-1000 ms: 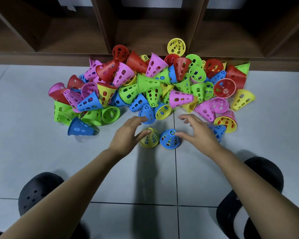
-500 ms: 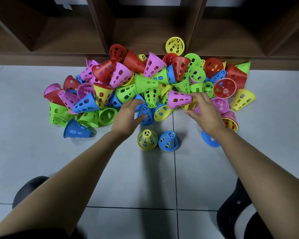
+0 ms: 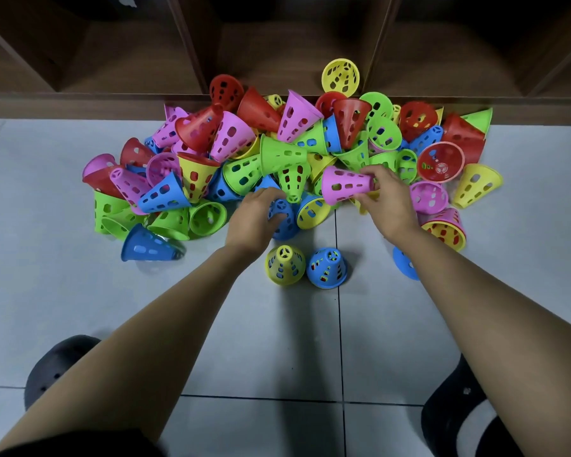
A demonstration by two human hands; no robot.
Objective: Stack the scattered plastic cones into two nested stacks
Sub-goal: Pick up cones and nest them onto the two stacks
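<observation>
The grip of the left hand (image 3: 253,219) curls round a half-hidden blue cone (image 3: 285,222); the right hand (image 3: 389,206) pinches a pink cone (image 3: 342,184) by its narrow end.

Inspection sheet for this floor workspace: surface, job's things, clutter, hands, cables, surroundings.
Surface: grey tiled floor.
Job's things: loose pile of perforated plastic cones, red, pink, green, blue, yellow; yellow standing cone and blue standing cone upright side by side, nearer than the pile.
Clutter: nothing seen.
Hands: left hand grips blue perforated cone at the pile's near edge; right hand pinches pink perforated cone by its narrow end.
Cables: nothing seen.
Surroundings: dark wooden shelf unit behind the pile, yellow shelf cone inside; black shoes at the bottom.
</observation>
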